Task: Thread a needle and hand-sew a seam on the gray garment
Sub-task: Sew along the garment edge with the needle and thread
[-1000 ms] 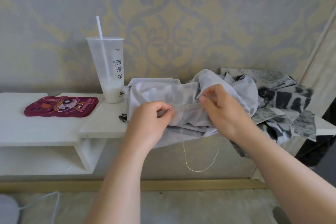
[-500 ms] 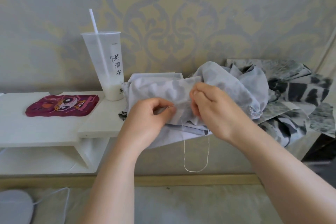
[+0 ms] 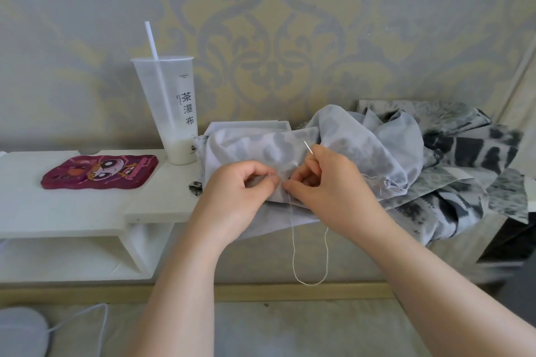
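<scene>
Gray garment (image 3: 356, 151) lies bunched on the white surface (image 3: 87, 206), its front edge draping over the surface lip toward the camera. Observations, near to far.

Nearest: two bare forearms enter from the bottom of the view. On the floor at lower left, a pale rounded object (image 3: 20, 330) with a thin white cable (image 3: 95, 319) running from it; identity unclear.

Thread (image 3: 310, 255): pale, hangs below the hands in a slack U-shaped loop in front of the surface edge, both ends rising to the fabric between the two hands.

Left hand (image 3: 240, 185): fingers curled, thumb and forefinger pinching a fold of the gray garment at the seam. Right hand (image 3: 327, 182): fingertips closed on the fabric just beside the left hand's pinch, the two nearly touching. Needle (image 3: 307, 145): thin metal shaft tilted up and left, standing out above the right hand's index finger, held against that hand; exactly how the fingers grip it is hidden.

Mid-distance, left: a magenta cartoon-print phone case (image 3: 100, 171) lies flat on the surface, well apart from the garment. A lower shelf (image 3: 58, 258) sits beneath the surface.

Farther: a tall translucent cup (image 3: 171, 107) with a white straw (image 3: 152, 40) stands upright just beside the garment's left edge, a little white liquid at its bottom. Right of the garment, black-and-gray patterned fabric (image 3: 470, 159) is heaped, touching it. Behind all: yellow-and-gray damask wallpaper (image 3: 275, 38).
</scene>
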{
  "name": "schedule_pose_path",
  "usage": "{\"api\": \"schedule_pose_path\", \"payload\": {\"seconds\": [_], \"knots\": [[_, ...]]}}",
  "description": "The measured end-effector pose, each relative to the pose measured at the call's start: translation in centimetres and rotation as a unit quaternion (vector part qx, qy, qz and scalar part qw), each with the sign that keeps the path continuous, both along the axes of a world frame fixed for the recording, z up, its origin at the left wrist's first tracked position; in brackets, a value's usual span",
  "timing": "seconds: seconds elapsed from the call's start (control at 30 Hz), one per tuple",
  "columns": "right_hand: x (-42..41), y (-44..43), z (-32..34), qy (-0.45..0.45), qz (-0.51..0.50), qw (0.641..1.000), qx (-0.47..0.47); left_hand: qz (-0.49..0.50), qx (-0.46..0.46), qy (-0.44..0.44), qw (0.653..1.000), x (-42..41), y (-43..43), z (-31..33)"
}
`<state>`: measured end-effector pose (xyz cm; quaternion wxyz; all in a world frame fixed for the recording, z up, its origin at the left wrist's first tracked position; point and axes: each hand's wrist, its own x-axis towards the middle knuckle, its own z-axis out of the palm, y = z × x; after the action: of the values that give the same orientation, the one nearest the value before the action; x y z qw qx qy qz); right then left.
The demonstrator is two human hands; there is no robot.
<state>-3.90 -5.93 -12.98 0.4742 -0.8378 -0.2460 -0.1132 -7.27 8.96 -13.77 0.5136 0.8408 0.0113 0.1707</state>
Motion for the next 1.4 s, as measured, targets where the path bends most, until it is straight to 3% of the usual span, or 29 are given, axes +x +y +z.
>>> {"api": "schedule_pose_path", "payload": {"seconds": [0.43, 0.57, 0.73, 0.93, 1.2, 1.4], "knots": [[0.1, -1.9, 1.6, 0.125, 0.120, 0.985, -0.014, 0.023, 0.059, -0.033, 0.997, 0.3, -0.4, -0.4], [0.1, -2.2, 2.4, 0.094, 0.055, 0.994, 0.014, 0.010, 0.058, -0.039, 0.998, 0.2, 0.0, -0.3], [0.9, -2.2, 1.5, 0.006, -0.042, 0.995, -0.094, 0.010, 0.065, -0.054, 0.996, 0.1, 0.2, -0.2], [1.6, -2.3, 1.1, -0.053, -0.116, 0.990, -0.055, 0.050, 0.110, -0.063, 0.991, 0.5, -1.5, -0.4], [-0.4, -1.6, 2.6, -0.039, -0.042, 0.998, 0.003, 0.040, 0.040, -0.044, 0.997, 0.4, -0.4, 0.1], [-0.8, -0.3, 1.1, 0.025, 0.000, 1.000, -0.019, 0.025, 0.025, -0.039, 0.999, -0.2, -0.9, 0.3]]}}
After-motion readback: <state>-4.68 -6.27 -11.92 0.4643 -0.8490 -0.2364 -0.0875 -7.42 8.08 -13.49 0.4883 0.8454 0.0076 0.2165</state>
